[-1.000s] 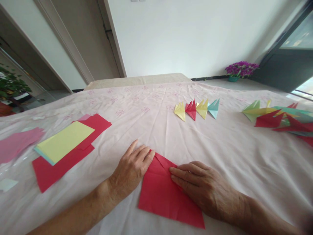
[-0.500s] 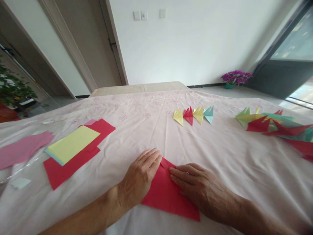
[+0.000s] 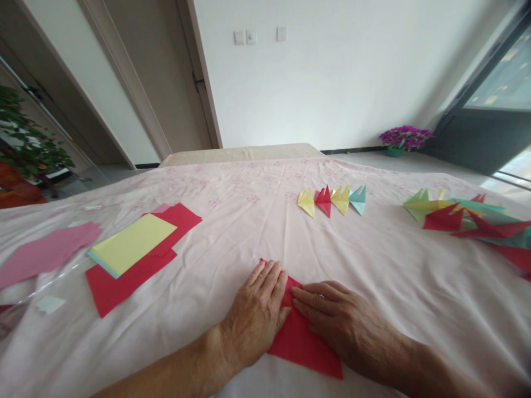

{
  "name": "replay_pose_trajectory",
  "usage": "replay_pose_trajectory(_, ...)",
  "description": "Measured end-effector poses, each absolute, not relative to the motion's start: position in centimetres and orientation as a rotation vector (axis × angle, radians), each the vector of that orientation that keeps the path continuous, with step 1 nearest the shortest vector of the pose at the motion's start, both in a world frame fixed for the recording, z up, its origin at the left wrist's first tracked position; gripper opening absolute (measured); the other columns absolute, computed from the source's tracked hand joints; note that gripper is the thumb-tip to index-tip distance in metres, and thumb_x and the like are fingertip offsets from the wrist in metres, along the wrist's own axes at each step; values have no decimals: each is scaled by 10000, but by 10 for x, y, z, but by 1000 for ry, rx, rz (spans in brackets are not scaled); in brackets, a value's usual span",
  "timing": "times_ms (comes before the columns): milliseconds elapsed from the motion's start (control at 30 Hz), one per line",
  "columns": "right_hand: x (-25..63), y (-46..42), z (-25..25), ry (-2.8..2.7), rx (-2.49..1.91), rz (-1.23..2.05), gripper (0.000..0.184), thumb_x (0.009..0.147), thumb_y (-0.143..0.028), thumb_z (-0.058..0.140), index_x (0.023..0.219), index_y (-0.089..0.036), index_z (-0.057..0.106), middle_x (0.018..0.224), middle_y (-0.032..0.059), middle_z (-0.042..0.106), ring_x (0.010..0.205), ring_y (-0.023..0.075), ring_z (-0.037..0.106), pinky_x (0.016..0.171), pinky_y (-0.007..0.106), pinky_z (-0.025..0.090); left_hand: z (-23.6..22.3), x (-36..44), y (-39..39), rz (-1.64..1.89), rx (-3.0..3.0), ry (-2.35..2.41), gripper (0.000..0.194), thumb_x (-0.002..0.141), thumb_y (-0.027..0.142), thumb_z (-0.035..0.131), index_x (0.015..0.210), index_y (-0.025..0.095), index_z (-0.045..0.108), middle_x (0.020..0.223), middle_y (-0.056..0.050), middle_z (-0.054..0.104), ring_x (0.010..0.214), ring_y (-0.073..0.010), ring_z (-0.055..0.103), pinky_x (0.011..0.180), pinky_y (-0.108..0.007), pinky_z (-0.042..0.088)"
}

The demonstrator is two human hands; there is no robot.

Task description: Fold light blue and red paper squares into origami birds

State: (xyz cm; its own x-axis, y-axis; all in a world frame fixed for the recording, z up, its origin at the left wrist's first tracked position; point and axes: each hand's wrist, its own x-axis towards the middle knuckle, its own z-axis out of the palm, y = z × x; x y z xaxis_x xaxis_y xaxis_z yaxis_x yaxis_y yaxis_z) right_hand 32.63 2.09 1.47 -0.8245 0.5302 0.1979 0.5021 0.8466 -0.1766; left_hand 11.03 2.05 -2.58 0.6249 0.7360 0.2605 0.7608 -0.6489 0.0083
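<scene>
A sheet of red paper point(image 3: 305, 345), partly folded, lies flat on the cloth in front of me. My left hand point(image 3: 259, 309) rests on its left part with the palm down and the fingers stretched out. A small red tip shows past those fingertips. On the right side of the paper my right hand point(image 3: 340, 312) lies flat, its fingertips pointing toward the left hand. Between the two hands a strip of red paper is visible; both hands hide the side edges of the sheet.
Left of me lie yellow paper point(image 3: 136, 243), red sheets point(image 3: 118, 296) and pink paper point(image 3: 50, 254). Several folded paper pieces stand in a row, among them a red one point(image 3: 323, 202). More folded pieces, such as a red one point(image 3: 443, 218), pile up at the right. Patterned cloth point(image 3: 232, 232) covers the surface.
My left hand has slid slightly to the right over the red paper, covering more of its left part. My right hand stays nearly in place. The view has shifted slightly.
</scene>
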Motion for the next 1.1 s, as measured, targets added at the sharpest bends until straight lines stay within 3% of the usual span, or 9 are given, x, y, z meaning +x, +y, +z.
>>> replay_pose_trajectory(300, 329, 16, 14, -2780, -832, 224, 395, 978, -198, 433, 1367, -178, 498, 1348, 123, 570, 1202, 220, 561, 1005, 401, 468, -20, 103, 22, -337, -2673, -1417, 651, 904, 486, 501, 1405, 79, 412, 1470, -217, 403, 1383, -340, 340, 1134, -508, 285)
replay_pose_trajectory(600, 349, -17, 8, -2793, -1026, 259, 541, 943, -219, 501, 1465, -217, 361, 1460, 101, 444, 1313, 240, 458, 1073, 427, 408, -18, 98, 25, -258, -2623, -1483, 755, 904, 602, 393, 1419, 51, 389, 1483, -241, 368, 1395, -355, 305, 1131, -574, 205)
replay_pose_trajectory(700, 359, -28, 14, -2761, -1027, 306, 469, 946, -227, 491, 1413, -215, 446, 1406, 100, 516, 1265, 233, 513, 1027, 391, 448, -19, 97, 24, -242, -2610, -1496, 767, 904, 625, 365, 1427, 63, 384, 1489, -240, 358, 1393, -365, 304, 1119, -600, 195)
replay_pose_trajectory(833, 362, -28, 29, -2603, -1045, 361, 297, 974, -225, 431, 1194, -225, 631, 1210, 89, 667, 1038, 187, 655, 891, 319, 512, -17, 97, 24, -218, -2606, -1502, 770, 904, 627, 367, 1424, 59, 386, 1487, -247, 356, 1400, -362, 292, 1115, -601, 188)
replay_pose_trajectory(900, 352, -19, 33, -2548, -1096, 294, 325, 985, -257, 420, 1257, -220, 593, 1253, 95, 641, 1130, 213, 606, 956, 375, 481, -17, 98, 23, -210, -2604, -1511, 760, 900, 618, 392, 1417, 61, 395, 1483, -249, 363, 1400, -360, 291, 1113, -600, 189)
replay_pose_trajectory(1100, 315, 12, 16, -2711, -1074, 267, 525, 1002, -395, 366, 1477, -174, 329, 1497, 142, 378, 1396, 241, 321, 1139, 489, 269, -19, 96, 22, -236, -2587, -1520, 707, 898, 591, 427, 1420, 114, 401, 1484, -227, 374, 1397, -349, 302, 1110, -597, 182)
